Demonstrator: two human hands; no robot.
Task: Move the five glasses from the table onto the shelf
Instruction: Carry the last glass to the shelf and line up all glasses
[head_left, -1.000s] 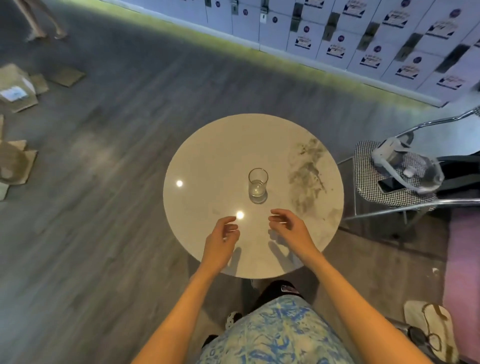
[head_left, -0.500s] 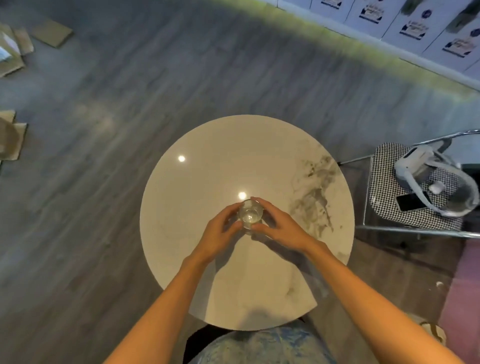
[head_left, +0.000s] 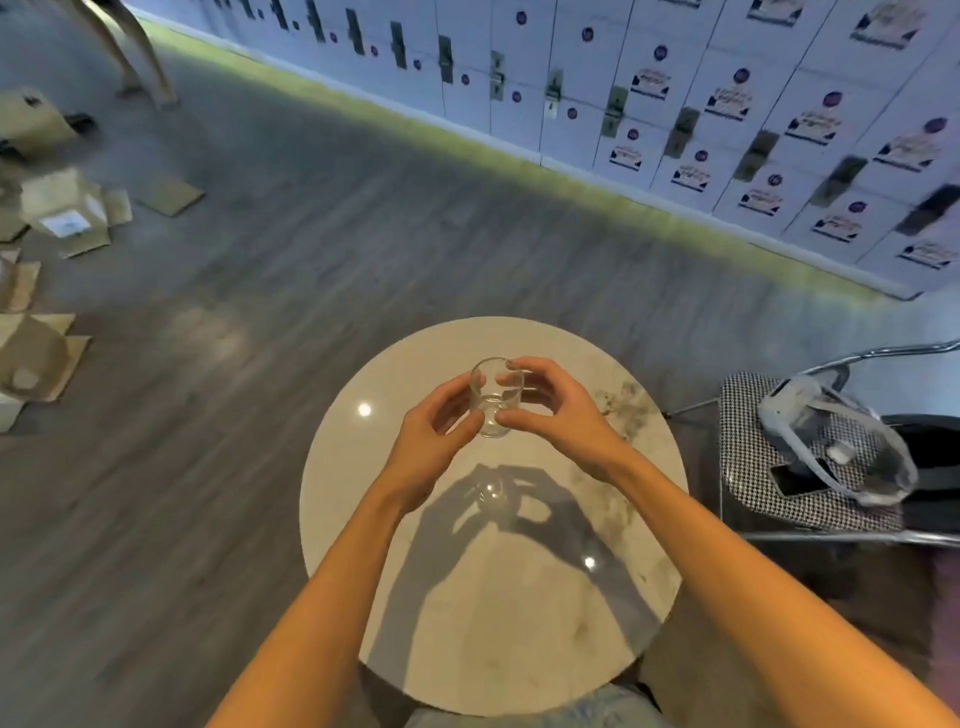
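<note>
Glass (head_left: 492, 400): 1, held above table (head_left: 519, 623) | left hand (head_left: 431, 441), right hand (head_left: 563, 410): fingers (head_left: 527, 365) grip it

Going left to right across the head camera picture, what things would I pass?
Flattened brown cardboard boxes → left hand → clear drinking glass → right hand → black-and-white checked chair seat → white headset lying on it.

Lighting is moderate and comes from overhead: two small white glare spots sit on the round pale marble-patterned desk (head_left: 519, 623). The left hand (head_left: 431, 441), right hand (head_left: 561, 410) and the clear glass tumbler (head_left: 491, 400) gripped between them throw one distinct dark shadow onto the desk top, toward the wearer. Motion blur smears the white locker wall (head_left: 727, 130) and grey wood-plank floor (head_left: 311, 260), worst at the frame edges, while wide-angle distortion bends the locker row, which has a yellow-green fringe along its base.
</note>
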